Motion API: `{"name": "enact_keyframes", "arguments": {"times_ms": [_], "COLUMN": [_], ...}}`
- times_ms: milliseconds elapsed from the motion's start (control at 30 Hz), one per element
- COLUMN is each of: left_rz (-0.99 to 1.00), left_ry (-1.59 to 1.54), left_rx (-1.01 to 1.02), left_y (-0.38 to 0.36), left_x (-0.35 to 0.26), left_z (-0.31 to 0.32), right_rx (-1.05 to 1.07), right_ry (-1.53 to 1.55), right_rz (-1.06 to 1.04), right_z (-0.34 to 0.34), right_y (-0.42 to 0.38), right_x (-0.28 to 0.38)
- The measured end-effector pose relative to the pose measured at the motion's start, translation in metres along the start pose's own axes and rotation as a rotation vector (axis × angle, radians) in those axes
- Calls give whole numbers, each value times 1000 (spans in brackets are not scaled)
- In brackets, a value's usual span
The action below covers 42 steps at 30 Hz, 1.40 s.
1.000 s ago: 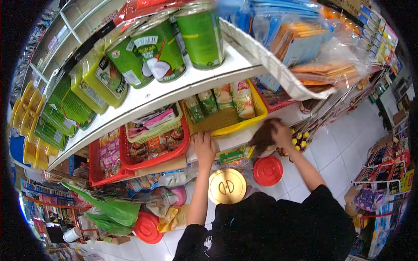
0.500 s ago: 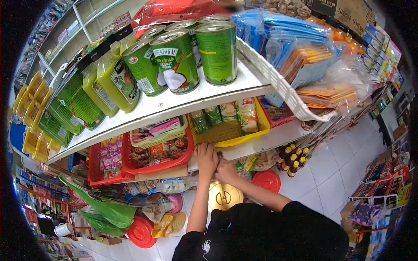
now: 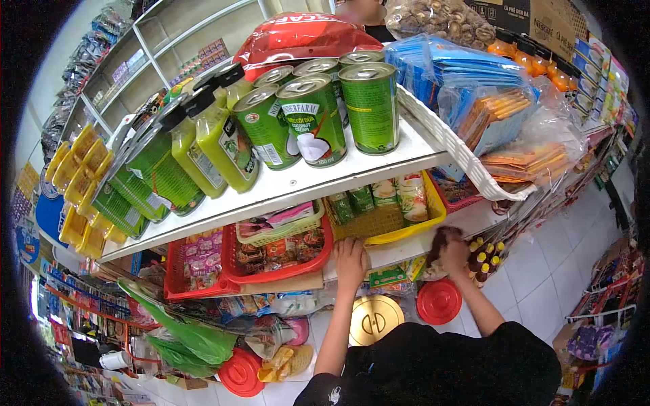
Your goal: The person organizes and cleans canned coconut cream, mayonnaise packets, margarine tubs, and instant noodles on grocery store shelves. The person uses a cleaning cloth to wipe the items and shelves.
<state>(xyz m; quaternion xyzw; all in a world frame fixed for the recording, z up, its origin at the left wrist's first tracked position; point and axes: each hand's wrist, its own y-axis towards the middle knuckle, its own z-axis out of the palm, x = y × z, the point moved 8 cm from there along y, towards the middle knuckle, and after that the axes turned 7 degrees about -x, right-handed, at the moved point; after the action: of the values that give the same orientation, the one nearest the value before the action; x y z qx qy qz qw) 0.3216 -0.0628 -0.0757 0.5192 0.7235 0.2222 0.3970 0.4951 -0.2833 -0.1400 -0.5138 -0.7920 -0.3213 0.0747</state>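
My left hand [image 3: 350,257] rests flat on the front edge of the lower shelf, fingers stretched, between the red basket [image 3: 271,276] of small packets and the yellow basket [image 3: 389,237]. That yellow basket holds several green and white packs along its back. Farther right, my right hand [image 3: 453,258] is closed on a dark brown cloth-like bundle [image 3: 445,238] at the shelf edge; motion blurs it, so its kind is unsure. Bottles with yellow caps [image 3: 486,256] stand close beside this hand. Above, green coconut cream cans [image 3: 313,128] stand on the upper shelf [image 3: 284,186].
Green bottles [image 3: 227,152] and tilted cans stand at the upper shelf's left. A white plastic rack [image 3: 460,152] and orange packets [image 3: 525,162] lie right. Below are a gold round lid [image 3: 376,319], red lids [image 3: 439,302] and green bags [image 3: 193,335]. Another person is partly visible behind the shelf.
My right hand has moved right along the shelf edge, away from my left hand, with the dark brown bundle now showing. My left hand stays by the yellow basket. The camera view has shifted.
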Motion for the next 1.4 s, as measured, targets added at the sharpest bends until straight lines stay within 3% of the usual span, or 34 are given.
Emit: {"name": "enact_keyframes", "arguments": {"times_ms": [33,67,133,167,200,233,300,433,500,567,667,800,833,867,900,933,1033,1100,1233,1267,1300,1400], "left_rz": [-1,-10,-18,-21,-26,-33,-34,14,32,5,-29,10,5,-1,-8,-11,-20,-19,-2,5,12,24], "left_ry": [-7,-15,-8,-11,-14,-20,-8,39,59,13,-9,0,-1,-6,-15,-3,25,54,66,67,69,46], "left_rx": [4,-6,-12,-13,-9,-5,-18,-48,-99,-55,27,-30,-28,-26,-24,-30,-39,-36,-132,-134,-135,-104], "left_y": [1,3,2,0,0,-1,-4,-2,-4,-1,-2,3,3,3,2,1,-1,-2,-2,-1,-2,0], "left_x": [-2,-3,0,0,1,2,0,0,-1,-2,2,-5,-4,-3,-3,-2,0,0,0,-1,-1,-4], "left_z": [-1,-4,-2,1,2,4,7,3,2,2,3,-7,-7,-6,-4,-2,3,4,4,5,5,2], "right_rx": [-98,37,310,242,336,291,385,156,-5,-235,-241,23,38,46,152,129,125,142,253,45,-25,-24], "right_ry": [-9,305,201,318,288,295,343,328,178,-28,-142,-105,-86,-40,174,95,112,155,9,-14,-125,-313], "right_rz": [-132,-175,-238,-389,-458,-521,-471,-346,-69,-110,-72,-27,-134,-118,-119,-273,-434,-413,-58,-130,-264,-5], "right_z": [13,28,69,105,87,94,96,46,7,-19,-2,23,23,22,68,57,70,53,39,32,11,-2], "right_y": [-16,-28,-63,-82,-86,-89,-81,-37,-6,12,20,1,-6,-14,-29,-35,-50,-42,-6,6,18,47], "right_x": [26,53,105,120,154,165,163,91,42,7,-24,25,51,76,74,111,153,153,64,31,21,-73]}}
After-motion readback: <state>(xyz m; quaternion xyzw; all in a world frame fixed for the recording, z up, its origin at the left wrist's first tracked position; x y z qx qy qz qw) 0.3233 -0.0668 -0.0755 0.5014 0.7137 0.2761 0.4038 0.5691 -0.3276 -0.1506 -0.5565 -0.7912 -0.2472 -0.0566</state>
